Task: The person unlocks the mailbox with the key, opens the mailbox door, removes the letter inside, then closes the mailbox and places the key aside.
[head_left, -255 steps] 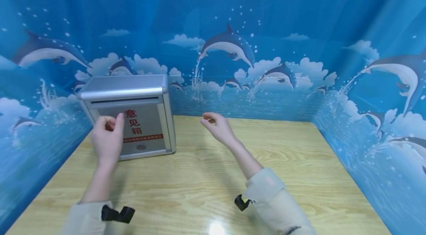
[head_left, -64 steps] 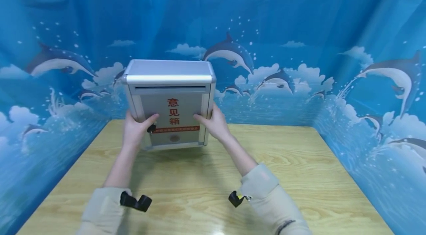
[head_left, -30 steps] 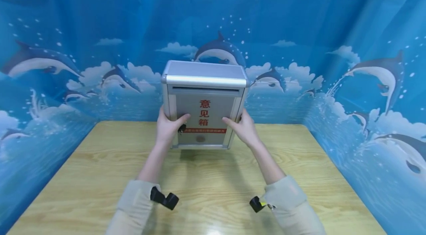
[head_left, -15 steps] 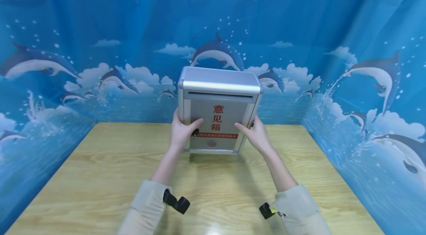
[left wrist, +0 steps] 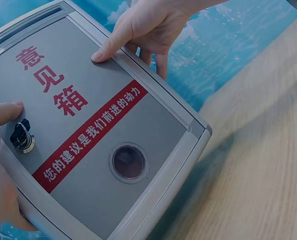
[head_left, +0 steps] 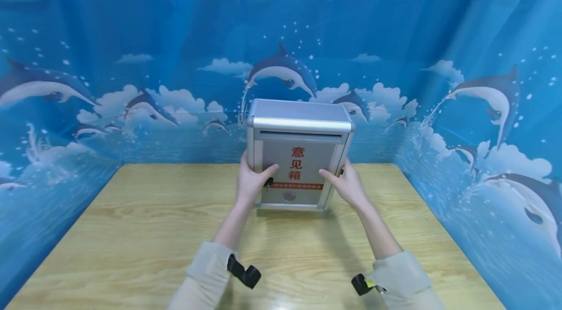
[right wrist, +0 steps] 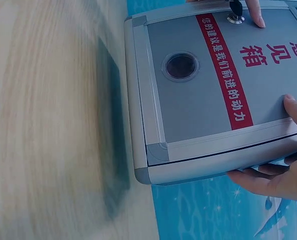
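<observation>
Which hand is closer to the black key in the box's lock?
Left. The left hand holds the box right beside the key; the right hand holds the box's opposite side, farther from it.

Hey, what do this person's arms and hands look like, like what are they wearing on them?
The left hand and right hand are ungloved. The left sleeve and right sleeve are pale greyish, ending short of the wrists. A small black device sits at the left cuff; another black fitting, with a yellow patch, at the right.
</observation>
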Action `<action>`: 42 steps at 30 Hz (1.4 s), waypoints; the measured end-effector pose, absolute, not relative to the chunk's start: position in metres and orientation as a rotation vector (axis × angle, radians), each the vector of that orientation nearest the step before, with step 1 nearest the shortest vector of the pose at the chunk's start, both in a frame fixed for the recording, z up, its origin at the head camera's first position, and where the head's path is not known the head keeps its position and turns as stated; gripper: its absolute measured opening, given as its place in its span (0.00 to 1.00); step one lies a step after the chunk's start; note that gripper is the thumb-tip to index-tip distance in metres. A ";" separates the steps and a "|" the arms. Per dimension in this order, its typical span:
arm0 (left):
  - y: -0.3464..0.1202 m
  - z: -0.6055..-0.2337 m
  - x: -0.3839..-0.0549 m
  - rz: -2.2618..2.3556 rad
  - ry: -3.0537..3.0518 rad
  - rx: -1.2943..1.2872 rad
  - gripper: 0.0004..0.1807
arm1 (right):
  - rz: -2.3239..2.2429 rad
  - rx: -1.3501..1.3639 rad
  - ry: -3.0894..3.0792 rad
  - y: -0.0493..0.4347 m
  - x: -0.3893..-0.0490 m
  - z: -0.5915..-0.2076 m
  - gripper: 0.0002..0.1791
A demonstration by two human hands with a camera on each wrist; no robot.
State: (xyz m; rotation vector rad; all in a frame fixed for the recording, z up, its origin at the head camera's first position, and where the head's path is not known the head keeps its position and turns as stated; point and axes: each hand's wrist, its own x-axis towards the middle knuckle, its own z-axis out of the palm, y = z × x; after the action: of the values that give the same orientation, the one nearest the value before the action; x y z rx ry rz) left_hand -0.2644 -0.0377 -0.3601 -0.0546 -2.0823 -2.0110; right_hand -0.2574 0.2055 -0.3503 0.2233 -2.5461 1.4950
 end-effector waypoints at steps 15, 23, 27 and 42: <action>-0.018 -0.377 -0.266 -2.008 -2.078 -0.078 0.50 | 1.491 0.214 -2.553 0.223 -0.254 -0.362 0.41; -0.013 -0.383 -0.265 -2.010 -2.093 -0.065 0.52 | 1.470 0.216 -2.555 0.229 -0.254 -0.368 0.39; -0.010 -0.384 -0.265 -2.001 -2.099 -0.053 0.52 | 1.460 0.208 -2.554 0.232 -0.255 -0.371 0.38; -0.009 -0.391 -0.267 -2.012 -2.083 -0.012 0.53 | 1.504 0.208 -2.588 0.231 -0.258 -0.375 0.40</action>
State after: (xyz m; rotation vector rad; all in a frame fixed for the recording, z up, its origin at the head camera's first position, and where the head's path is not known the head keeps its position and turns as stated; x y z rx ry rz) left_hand -0.2669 -0.0088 -0.3911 -0.0118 -2.0829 -2.0116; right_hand -0.2583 0.2314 -0.3745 0.2078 -2.5882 1.5045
